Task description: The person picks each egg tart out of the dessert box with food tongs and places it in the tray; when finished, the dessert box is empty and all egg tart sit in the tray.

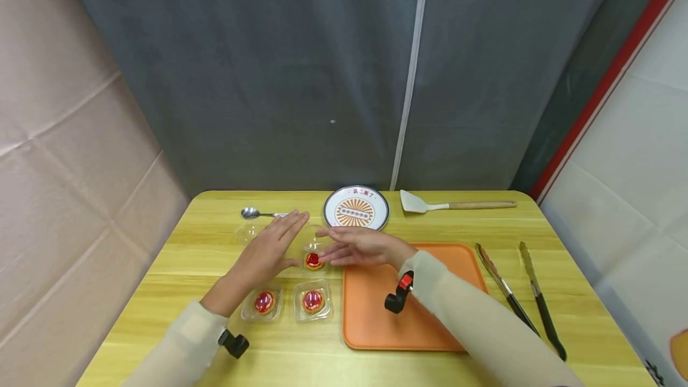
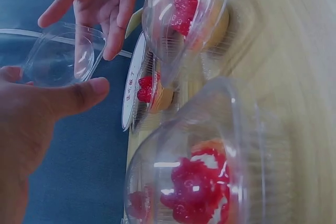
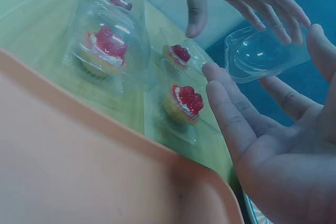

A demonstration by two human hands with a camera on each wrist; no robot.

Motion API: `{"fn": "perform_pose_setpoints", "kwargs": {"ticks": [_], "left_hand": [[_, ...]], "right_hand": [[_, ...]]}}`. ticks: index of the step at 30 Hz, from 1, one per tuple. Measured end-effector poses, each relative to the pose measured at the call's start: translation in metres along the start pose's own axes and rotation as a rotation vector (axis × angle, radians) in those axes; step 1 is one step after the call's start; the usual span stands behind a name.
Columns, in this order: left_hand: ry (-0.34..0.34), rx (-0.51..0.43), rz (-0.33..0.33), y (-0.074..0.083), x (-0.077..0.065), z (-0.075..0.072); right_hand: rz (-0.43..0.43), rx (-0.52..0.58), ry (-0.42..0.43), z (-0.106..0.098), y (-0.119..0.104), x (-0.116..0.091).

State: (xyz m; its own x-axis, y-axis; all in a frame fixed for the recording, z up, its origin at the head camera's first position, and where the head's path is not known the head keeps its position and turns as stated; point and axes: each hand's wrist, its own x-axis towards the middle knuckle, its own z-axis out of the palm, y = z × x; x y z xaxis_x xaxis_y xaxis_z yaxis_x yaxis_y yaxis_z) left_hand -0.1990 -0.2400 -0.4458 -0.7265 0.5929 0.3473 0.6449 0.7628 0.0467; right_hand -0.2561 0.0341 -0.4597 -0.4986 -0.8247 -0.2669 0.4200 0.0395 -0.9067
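My left hand [image 1: 269, 249] reaches forward with its fingers straight and thumb spread. Facing it, my right hand [image 1: 362, 245] has its palm turned inward and fingers extended. Between them is a clear plastic lid [image 3: 262, 56]; fingertips of both hands overlap its edges in the wrist views. Close below the right fingers, a red-topped tart [image 1: 313, 263] stands in its clear container. Nearer to me are two more tarts, a left one [image 1: 264, 302] and a right one [image 1: 312, 301], each in a clear plastic box. Another tart, behind the left hand in the head view, shows in the right wrist view.
An orange tray [image 1: 398, 327] lies right of the tarts, under my right forearm. Behind stand a patterned plate [image 1: 356, 208], a spoon [image 1: 250, 212] and a white spatula [image 1: 416, 203]. Black-handled tongs [image 1: 507, 291] lie at the right. A dark curtain [image 1: 301, 76] hangs behind the table.
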Motion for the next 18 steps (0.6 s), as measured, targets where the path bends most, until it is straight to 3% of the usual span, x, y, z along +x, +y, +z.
{"fn": "perform_pose_setpoints", "kwargs": {"ticks": [12,15,18], "left_hand": [[0.051,-0.015,0.041,-0.0016,0.0028,-0.0007],[0.028,-0.022,0.038,-0.0022,0.0027,-0.0013],[-0.021,-0.054,-0.013,-0.0037,0.0034,-0.0023]], "right_hand": [[0.056,0.066,-0.023,0.0023,0.0001,0.0053],[0.074,0.075,-0.018,0.0024,-0.0019,0.0063],[0.085,0.066,-0.018,0.0024,-0.0038,0.0085]]}}
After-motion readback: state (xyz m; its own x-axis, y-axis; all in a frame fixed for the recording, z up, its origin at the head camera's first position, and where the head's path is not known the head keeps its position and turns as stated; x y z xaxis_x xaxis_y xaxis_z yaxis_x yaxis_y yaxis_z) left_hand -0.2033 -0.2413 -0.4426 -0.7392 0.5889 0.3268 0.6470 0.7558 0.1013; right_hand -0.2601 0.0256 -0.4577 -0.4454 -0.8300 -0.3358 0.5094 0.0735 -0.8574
